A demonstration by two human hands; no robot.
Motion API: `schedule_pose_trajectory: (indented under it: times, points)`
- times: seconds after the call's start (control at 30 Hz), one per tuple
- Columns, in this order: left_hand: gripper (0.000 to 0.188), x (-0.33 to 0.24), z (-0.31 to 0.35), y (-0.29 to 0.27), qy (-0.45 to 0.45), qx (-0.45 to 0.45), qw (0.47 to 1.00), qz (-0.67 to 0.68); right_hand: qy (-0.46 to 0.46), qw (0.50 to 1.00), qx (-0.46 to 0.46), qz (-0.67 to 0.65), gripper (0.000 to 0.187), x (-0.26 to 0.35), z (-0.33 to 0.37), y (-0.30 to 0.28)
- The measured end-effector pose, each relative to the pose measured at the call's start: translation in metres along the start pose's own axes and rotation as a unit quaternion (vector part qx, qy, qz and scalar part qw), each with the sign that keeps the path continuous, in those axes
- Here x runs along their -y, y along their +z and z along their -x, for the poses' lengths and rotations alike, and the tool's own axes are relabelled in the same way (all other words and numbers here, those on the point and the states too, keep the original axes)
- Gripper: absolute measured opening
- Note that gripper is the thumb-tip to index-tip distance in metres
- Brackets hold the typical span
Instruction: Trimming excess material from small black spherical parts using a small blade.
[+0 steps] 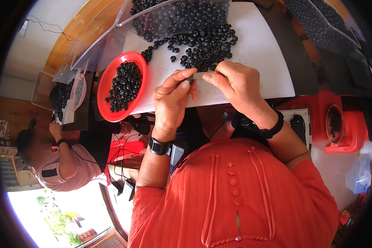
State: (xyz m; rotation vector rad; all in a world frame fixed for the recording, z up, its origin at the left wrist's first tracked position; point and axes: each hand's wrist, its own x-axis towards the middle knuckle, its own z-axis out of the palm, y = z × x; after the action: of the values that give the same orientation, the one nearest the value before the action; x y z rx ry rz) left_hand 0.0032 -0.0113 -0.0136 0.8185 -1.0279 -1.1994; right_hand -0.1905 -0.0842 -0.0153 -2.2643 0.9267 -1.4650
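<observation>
My left hand (172,96) pinches a small round black part (190,81) between thumb and fingers. My right hand (242,85) grips a thin, flat, pale blade-like tool (199,75), its tip against or very near that part. Just beyond both hands lies a loose heap of black, bead-like parts with holes (206,43) on the white tabletop (262,53). To the left, a red plate (102,99) carries more of these parts (126,84). The exact contact between tool and part is too small to make out.
A clear plastic bin (124,35) full of black parts stands at the far edge, and another bin (339,31) is at far right. A co-worker (66,161) sits at left near a pink plate (78,91). A red stool (349,128) stands at right.
</observation>
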Motion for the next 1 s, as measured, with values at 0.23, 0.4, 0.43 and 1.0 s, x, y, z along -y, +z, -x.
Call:
schedule_pose_trajectory:
  times: [0.23,0.4,0.43,1.0]
  points:
    - [0.030,0.002,0.001,0.000,0.030,0.007,0.999,-0.016,0.002,1.000,0.004,-0.004,0.040,0.000,0.000,0.001]
    - [0.029,0.002,0.002,0.002,0.030,-0.004,0.999,-0.015,0.000,1.000,0.005,-0.013,0.041,-0.002,0.001,0.001]
    - [0.029,0.002,0.002,0.002,0.028,-0.005,1.000,-0.013,0.000,1.000,0.006,-0.015,0.041,-0.002,0.001,0.001]
    - [0.026,-0.007,0.009,0.008,0.049,-0.041,0.998,-0.014,0.019,0.992,-0.064,-0.103,0.030,-0.001,0.002,0.002]
